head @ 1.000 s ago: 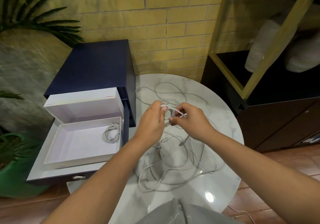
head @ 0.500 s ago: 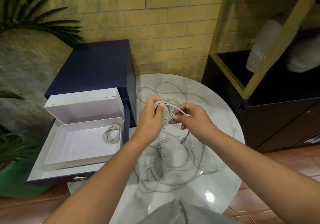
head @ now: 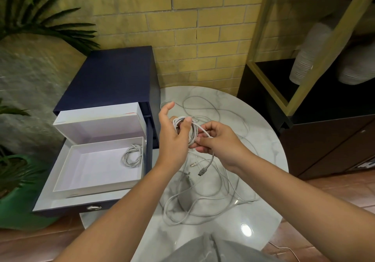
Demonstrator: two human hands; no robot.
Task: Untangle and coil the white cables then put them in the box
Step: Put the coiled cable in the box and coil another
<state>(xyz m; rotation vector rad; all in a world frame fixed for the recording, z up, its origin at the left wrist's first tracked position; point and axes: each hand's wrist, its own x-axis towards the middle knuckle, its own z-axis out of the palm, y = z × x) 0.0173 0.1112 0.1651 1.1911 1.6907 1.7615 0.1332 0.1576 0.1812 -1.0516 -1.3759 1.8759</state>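
Half-wound white cable coil (head: 183, 122) held above tangled cables (head: 203, 201) on marble counter (head: 263, 180).
Looped round curled fingers of left hand (head: 172, 140); tail pinched by right hand (head: 220, 142). Open box (head: 91, 168) at left, another coiled cable (head: 132, 156) inside.

A round white marble table (head: 269, 170) stands against a yellow brick wall (head: 203, 18), a ceiling light reflected as a bright spot (head: 246, 230) near its front edge. Just beside the table on the left is a dark blue cabinet (head: 113, 79), its top drawer (head: 45, 199) pulled open, with a metal ring handle (head: 93, 207) on the front. Palm fronds (head: 40, 24) hang over a rough grey stone surface (head: 30, 75) at far left, above a green pot (head: 18, 211). At right, a dark shelf unit with a pale wooden frame (head: 324, 44) holds a stack of white cups (head: 304, 59) and stacked white bowls (head: 357, 67). The floor (head: 334, 190) is reddish-brown tile.
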